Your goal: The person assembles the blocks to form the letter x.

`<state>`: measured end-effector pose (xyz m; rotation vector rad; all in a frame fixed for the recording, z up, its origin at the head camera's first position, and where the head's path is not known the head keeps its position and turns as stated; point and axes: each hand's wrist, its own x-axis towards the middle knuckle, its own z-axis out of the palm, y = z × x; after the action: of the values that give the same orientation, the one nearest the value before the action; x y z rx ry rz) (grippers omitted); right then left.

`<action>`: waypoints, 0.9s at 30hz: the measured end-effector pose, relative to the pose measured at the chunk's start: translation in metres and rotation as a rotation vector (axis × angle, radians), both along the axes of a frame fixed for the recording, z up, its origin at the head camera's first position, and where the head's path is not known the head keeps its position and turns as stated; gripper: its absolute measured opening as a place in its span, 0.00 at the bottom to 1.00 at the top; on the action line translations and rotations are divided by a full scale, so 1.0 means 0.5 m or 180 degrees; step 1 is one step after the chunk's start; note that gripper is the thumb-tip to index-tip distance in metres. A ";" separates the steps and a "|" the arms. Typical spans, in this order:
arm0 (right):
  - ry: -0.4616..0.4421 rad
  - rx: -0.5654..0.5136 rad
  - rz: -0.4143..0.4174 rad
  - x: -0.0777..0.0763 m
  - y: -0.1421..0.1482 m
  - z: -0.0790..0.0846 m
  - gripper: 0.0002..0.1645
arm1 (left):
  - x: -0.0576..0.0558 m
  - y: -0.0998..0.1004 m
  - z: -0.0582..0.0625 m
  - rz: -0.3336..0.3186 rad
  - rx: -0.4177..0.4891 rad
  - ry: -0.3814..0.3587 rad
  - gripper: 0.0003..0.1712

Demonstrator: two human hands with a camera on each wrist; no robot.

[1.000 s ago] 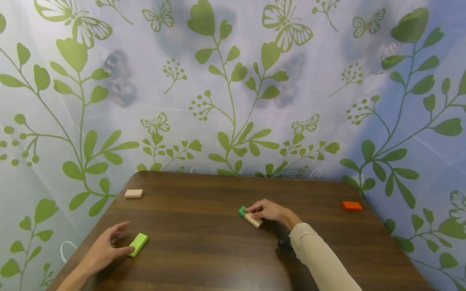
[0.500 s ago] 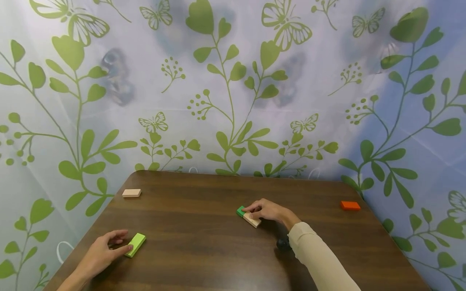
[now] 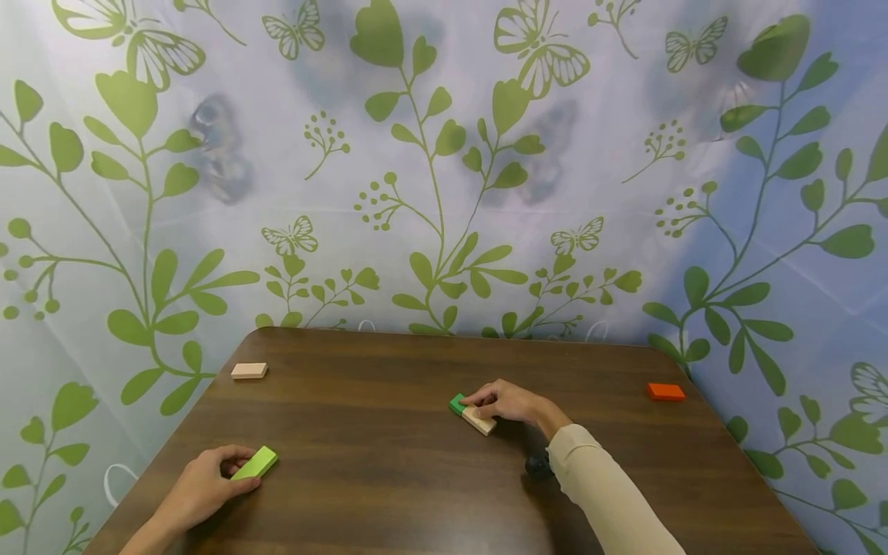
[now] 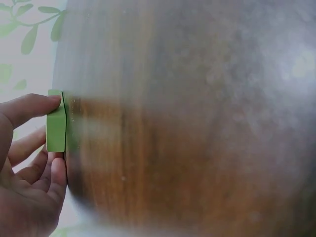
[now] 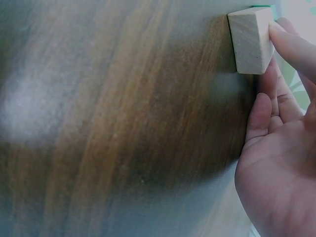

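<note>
Curled, with thumb opposed to fingers, in the left hand [image 3: 208,482]: pinching the lime block [image 3: 258,464] near the left edge of the table [image 3: 388,462]. Gripped across the long sides, free end pointing out of the grasp, aslant toward the right and the far edge (raised or resting: cannot tell).

Curled likewise in the right hand [image 3: 512,402], near the middle of the table: gripping a wooden block [image 3: 480,422] with a green block [image 3: 455,404] at its far-left end (joined or merely touching: cannot tell). Long axis running from far left to near right, opposite in slant to the lime block. Key relation, as judged: from left fingers to this pair, rightward and somewhat toward the far edge, well apart, green end foremost. Nearer to the lime block: the left hand.

Farther out, near the far left corner: a plain block [image 3: 249,371], roughly parallel to the far edge, closer to the left hand. Near the right edge, toward the far right corner: an orange block [image 3: 666,392], closer to the right hand.
</note>
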<state>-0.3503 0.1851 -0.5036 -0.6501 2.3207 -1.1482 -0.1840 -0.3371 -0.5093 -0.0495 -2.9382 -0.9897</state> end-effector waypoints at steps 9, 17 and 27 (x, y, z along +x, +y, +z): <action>-0.0021 -0.0054 -0.0006 0.001 0.000 0.000 0.21 | -0.003 -0.001 0.012 0.0015 0.0150 -0.0013 0.27; -0.0007 0.0016 0.0001 0.000 0.005 -0.001 0.21 | -0.009 0.006 0.041 -0.0013 0.0269 0.0006 0.28; -0.0057 -0.0011 -0.0022 -0.001 0.003 -0.003 0.20 | -0.010 0.014 0.072 -0.0230 0.0414 0.0103 0.25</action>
<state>-0.3510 0.1864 -0.5051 -0.6311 2.3082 -1.1566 -0.1892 -0.3303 -0.4732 -0.1668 -2.8541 -1.1756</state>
